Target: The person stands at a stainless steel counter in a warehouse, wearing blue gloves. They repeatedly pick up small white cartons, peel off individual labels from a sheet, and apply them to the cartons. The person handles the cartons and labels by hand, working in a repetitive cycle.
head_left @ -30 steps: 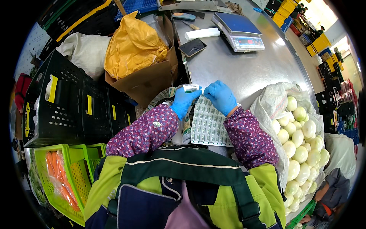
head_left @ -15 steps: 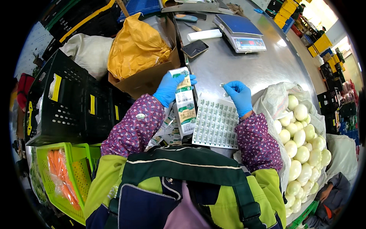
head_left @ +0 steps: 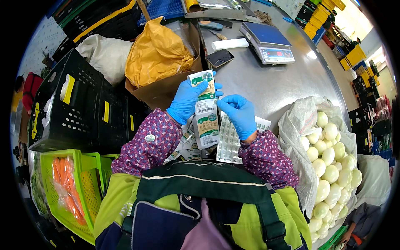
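Note:
My left hand (head_left: pixel 183 101), in a blue glove, grips the upper part of a strip of printed labels (head_left: pixel 207 125), white, green and cream, which hangs down toward my body. My right hand (head_left: pixel 241 116), gloved alike, is closed in a pinch, its fingertips touching the strip's right edge. A small sticker was in that pinch; the fingers now mostly cover it. Beneath my right hand and wrist lies a white sheet of small stickers (head_left: pixel 228 143) in rows, partly hidden. More loose labels (head_left: pixel 189 143) lie in a heap below my left hand.
On the steel table (head_left: pixel 275 87) are a scale (head_left: pixel 268 41), a phone (head_left: pixel 219 58) and a white roll (head_left: pixel 229 44). A sack of peeled onions (head_left: pixel 329 166) stands at right. A carton (head_left: pixel 166 81) with a yellow bag, black crates (head_left: pixel 79 108) and a green basket (head_left: pixel 93 183) with carrots stand at left.
My right hand has moved left from above the sticker sheet to the label strip, bringing the small sticker. My left hand still holds the strip. The view has shifted slightly.

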Tool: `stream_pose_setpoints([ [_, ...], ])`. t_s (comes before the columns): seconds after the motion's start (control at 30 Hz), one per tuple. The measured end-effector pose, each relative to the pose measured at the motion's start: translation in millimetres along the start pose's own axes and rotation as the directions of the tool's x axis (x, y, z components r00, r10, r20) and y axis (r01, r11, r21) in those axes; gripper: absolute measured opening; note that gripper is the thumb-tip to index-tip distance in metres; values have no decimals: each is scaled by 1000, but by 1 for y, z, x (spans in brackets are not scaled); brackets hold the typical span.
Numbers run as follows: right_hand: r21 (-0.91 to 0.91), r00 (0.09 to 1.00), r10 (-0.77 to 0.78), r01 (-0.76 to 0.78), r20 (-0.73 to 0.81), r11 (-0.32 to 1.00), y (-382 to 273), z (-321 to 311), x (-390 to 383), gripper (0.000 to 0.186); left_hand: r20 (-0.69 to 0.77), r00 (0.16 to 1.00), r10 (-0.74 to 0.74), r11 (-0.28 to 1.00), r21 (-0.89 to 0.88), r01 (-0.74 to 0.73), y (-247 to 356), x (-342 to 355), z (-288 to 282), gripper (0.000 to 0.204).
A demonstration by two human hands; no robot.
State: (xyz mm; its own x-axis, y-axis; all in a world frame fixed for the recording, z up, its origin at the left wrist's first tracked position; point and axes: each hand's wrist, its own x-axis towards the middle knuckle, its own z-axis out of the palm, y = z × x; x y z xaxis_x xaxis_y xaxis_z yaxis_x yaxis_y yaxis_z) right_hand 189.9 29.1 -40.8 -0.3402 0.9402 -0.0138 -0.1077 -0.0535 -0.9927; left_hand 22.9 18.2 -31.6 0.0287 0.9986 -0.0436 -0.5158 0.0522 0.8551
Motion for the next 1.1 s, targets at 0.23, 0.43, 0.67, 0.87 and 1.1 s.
stream_pose_setpoints([
  [0.23,-2,997,-77,77,-13,997,10,9,2,11,-34,999,17,1000,5,-17,1,-9,9,35],
  [0.43,-177,992,-126,122,-14,977,13,10,5,17,-51,998,48,997,62,-45,-1,-12,12,36],
  [0.67,-377,986,34,30,162,926,16,-11,27,24,7,998,60,997,-40,-59,4,-12,6,36],
  [0.87,-480,907,157,56,392,876,36,-7,2,20,20,991,131,989,-72,-129,41,-5,0,42],
  [1.1,-18,969,-227,230,100,973,4,3,11,19,58,993,104,993,-53,-101,28,-8,-9,44],
])
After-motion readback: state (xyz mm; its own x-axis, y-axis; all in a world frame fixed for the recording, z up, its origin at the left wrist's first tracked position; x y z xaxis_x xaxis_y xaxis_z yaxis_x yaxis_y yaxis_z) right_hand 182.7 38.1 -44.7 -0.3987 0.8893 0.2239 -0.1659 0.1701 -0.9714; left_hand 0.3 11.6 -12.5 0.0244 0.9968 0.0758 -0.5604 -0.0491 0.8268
